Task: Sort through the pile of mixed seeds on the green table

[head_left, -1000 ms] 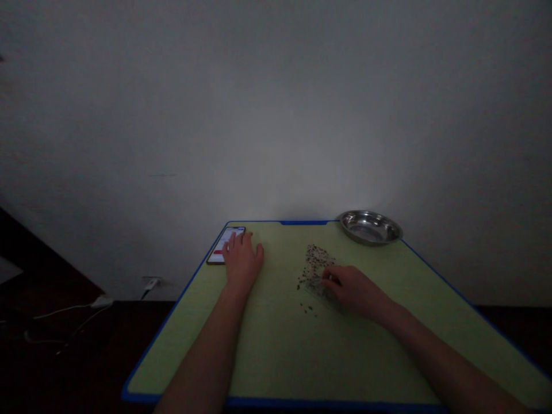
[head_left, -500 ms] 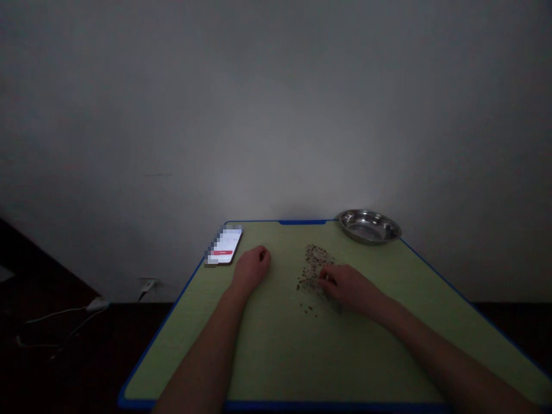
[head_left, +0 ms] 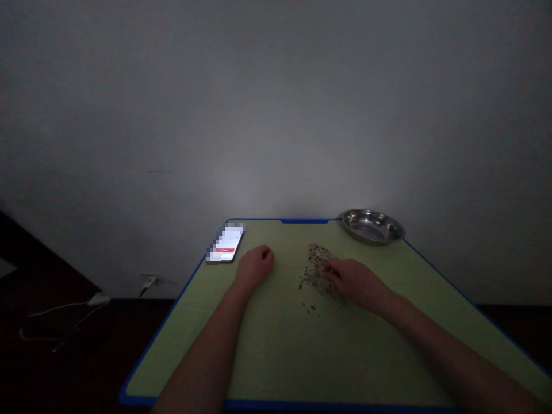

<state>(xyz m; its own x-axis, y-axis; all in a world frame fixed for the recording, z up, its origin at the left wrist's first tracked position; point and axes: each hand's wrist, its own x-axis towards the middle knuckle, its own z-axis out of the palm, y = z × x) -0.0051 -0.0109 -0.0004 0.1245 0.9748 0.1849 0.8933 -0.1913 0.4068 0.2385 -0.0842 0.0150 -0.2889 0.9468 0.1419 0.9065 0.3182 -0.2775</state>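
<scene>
A patch of small dark and pale bits, like beans or seeds [head_left: 318, 254], lies spread on the green table [head_left: 276, 351], with several strays nearer me. My right hand [head_left: 356, 280] is over its right side, thumb and fingers pinched together; what is between them is too small to make out. Beneath that hand is a greyish, see-through area, perhaps thin plastic, partly hidden. To the left, my left hand [head_left: 255, 267] rests on the tabletop with fingers curled into a loose fist. A dark spot shows inside the curl, and I cannot tell what it is.
A shallow steel bowl [head_left: 373, 227] stands at the back right corner. A phone [head_left: 226, 244] with a lit screen lies at the back left. Behind the table rises a grey wall [head_left: 276, 115]; a socket with a plug [head_left: 149, 280] and white cables are low on the left.
My right hand has shifted slightly up and right over the bits, still pinched. My left hand stays curled in place. The whole view has moved a little.
</scene>
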